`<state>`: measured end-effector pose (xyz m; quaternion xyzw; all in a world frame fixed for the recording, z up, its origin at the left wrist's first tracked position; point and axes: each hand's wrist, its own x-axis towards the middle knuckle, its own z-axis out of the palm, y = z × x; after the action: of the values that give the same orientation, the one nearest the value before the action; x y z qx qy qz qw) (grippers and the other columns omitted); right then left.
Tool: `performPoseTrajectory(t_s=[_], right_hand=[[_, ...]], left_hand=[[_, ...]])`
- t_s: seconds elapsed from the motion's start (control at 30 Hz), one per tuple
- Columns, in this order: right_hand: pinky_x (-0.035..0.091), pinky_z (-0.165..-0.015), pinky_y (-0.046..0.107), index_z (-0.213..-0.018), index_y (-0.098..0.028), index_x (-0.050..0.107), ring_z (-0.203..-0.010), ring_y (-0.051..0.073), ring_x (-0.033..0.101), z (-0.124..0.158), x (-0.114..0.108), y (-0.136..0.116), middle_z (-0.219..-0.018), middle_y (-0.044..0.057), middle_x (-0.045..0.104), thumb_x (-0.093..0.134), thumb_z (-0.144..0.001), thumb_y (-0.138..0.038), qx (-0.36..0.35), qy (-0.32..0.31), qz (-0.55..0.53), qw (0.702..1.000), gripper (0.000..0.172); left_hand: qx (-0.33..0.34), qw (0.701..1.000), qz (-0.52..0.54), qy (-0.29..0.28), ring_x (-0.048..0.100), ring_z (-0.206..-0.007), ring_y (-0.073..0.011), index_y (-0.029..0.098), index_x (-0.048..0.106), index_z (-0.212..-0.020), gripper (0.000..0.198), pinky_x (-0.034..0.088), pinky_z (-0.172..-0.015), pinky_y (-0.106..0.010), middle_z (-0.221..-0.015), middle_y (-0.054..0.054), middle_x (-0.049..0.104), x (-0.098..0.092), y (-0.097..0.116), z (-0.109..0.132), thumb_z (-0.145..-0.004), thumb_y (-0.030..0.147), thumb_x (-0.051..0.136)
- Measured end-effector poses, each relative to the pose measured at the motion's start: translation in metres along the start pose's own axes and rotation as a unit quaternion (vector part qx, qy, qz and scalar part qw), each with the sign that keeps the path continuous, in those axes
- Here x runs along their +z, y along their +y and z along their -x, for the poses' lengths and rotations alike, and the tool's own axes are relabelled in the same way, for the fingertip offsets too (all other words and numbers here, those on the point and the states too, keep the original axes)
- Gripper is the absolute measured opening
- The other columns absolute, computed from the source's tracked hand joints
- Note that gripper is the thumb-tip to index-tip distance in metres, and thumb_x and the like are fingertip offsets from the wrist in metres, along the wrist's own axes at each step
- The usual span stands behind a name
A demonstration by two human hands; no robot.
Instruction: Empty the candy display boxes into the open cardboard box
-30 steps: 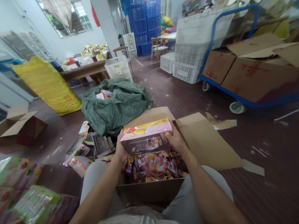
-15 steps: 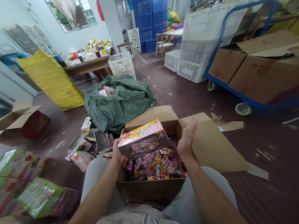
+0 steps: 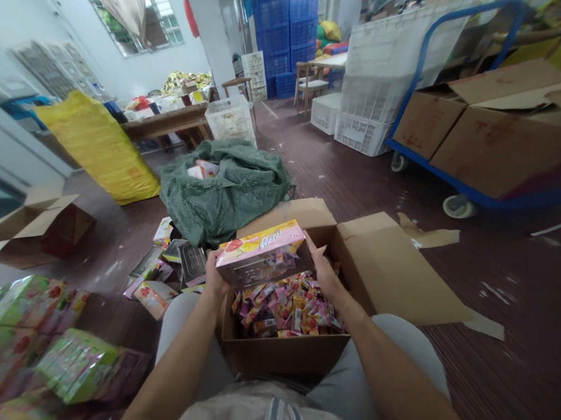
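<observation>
Holding, head view: one pink-and-yellow rectangular carton (image 3: 263,241), gripped at opposite ends by your left hand (image 3: 215,276) and right hand (image 3: 327,275), above one open brown cardboard box (image 3: 288,354) of small pink-and-orange wrapped packets (image 3: 285,307); dark-green fabric sack (image 3: 233,200) beyond.

We can see a loose, creased beige top (image 3: 230,416) with narrow grey and whitish stripes (image 3: 273,416) down the middle of its front, plain pale grey trousers (image 3: 417,347), and bare forearms (image 3: 385,361) ending in an ungloved left hand (image 3: 213,279) and right hand (image 3: 326,275).
</observation>
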<state>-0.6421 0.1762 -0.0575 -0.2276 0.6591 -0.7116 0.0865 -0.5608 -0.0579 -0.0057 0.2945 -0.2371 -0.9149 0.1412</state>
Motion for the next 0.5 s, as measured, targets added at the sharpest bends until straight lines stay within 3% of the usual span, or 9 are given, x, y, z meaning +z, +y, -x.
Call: performPoseTrajectory(t_s=[0.1,0.13,0.2,0.27,0.33,0.4,0.43,0.5], right_hand=[[0.015,-0.130,0.050,-0.163,-0.024,0.029,-0.158,0.025,0.019,-0.001,-0.001,0.002,-0.168,0.007,0.027,0.023,-0.089,-0.089,-0.003,0.148,0.007,0.989,0.099],[0.013,-0.131,0.050,-0.162,-0.023,0.030,-0.159,0.025,0.017,-0.001,0.000,0.001,-0.169,0.007,0.027,0.029,-0.087,-0.090,-0.011,0.165,0.024,0.986,0.101],[0.016,-0.131,0.046,-0.159,-0.021,0.037,-0.158,0.026,0.021,-0.001,0.001,0.001,-0.166,0.008,0.034,0.040,-0.084,-0.089,-0.012,0.102,0.035,0.994,0.101],[0.027,-0.127,0.046,-0.154,-0.021,0.046,-0.152,0.028,0.035,-0.003,0.000,0.001,-0.160,0.010,0.044,0.037,-0.085,-0.090,0.015,0.044,0.000,0.999,0.099],[0.039,-0.119,0.048,-0.149,-0.020,0.051,-0.142,0.028,0.050,-0.006,-0.007,0.004,-0.153,0.013,0.053,0.027,-0.086,-0.090,0.046,0.123,-0.048,0.990,0.097],[0.050,-0.104,0.048,-0.133,-0.018,0.062,-0.123,0.029,0.063,-0.009,-0.014,0.011,-0.135,0.016,0.066,0.027,-0.083,-0.091,0.098,0.247,-0.062,0.962,0.095],[0.053,-0.095,0.046,-0.119,-0.017,0.068,-0.110,0.028,0.068,-0.009,-0.015,0.015,-0.120,0.016,0.072,0.035,-0.080,-0.092,0.127,0.270,-0.056,0.953,0.091],[0.055,-0.078,0.041,-0.088,-0.017,0.071,-0.083,0.026,0.068,-0.007,-0.010,0.021,-0.088,0.013,0.074,0.059,-0.065,-0.089,0.174,0.222,-0.045,0.958,0.076]], left_hand=[[-0.001,1.000,-0.009,-0.001,0.075,-0.095,-0.0317,0.005,0.067,-0.124,0.054,0.061,-0.090,-0.045,-0.100,-0.014,0.078,-0.007,-0.002,0.000,-0.076,0.021,0.047],[-0.005,1.000,-0.016,0.007,0.076,-0.092,-0.0314,0.004,0.067,-0.121,0.051,0.061,-0.088,-0.045,-0.097,-0.014,0.078,-0.008,-0.003,0.000,-0.078,0.022,0.047],[-0.017,0.999,-0.040,0.032,0.075,-0.083,-0.0306,0.004,0.069,-0.112,0.044,0.061,-0.084,-0.045,-0.088,-0.014,0.078,-0.009,-0.005,0.002,-0.080,0.025,0.046],[-0.021,0.996,-0.067,0.055,0.074,-0.073,-0.0286,0.007,0.071,-0.101,0.037,0.062,-0.079,-0.043,-0.077,-0.013,0.076,-0.009,-0.005,0.004,-0.083,0.026,0.045],[-0.022,0.995,-0.076,0.068,0.071,-0.064,-0.0256,0.010,0.071,-0.091,0.032,0.062,-0.072,-0.040,-0.070,-0.010,0.073,-0.009,-0.003,0.006,-0.084,0.027,0.044],[-0.041,0.995,-0.060,0.074,0.068,-0.059,-0.0239,0.013,0.070,-0.084,0.027,0.061,-0.070,-0.039,-0.064,-0.008,0.070,-0.011,-0.002,0.008,-0.084,0.027,0.046],[-0.061,0.994,-0.047,0.072,0.068,-0.060,-0.0241,0.013,0.070,-0.083,0.026,0.061,-0.072,-0.041,-0.063,-0.007,0.069,-0.012,-0.003,0.010,-0.084,0.026,0.047],[-0.116,0.992,-0.025,0.049,0.071,-0.069,-0.0273,0.013,0.071,-0.085,0.024,0.060,-0.081,-0.046,-0.065,-0.008,0.070,-0.014,-0.009,0.012,-0.083,0.027,0.051]])
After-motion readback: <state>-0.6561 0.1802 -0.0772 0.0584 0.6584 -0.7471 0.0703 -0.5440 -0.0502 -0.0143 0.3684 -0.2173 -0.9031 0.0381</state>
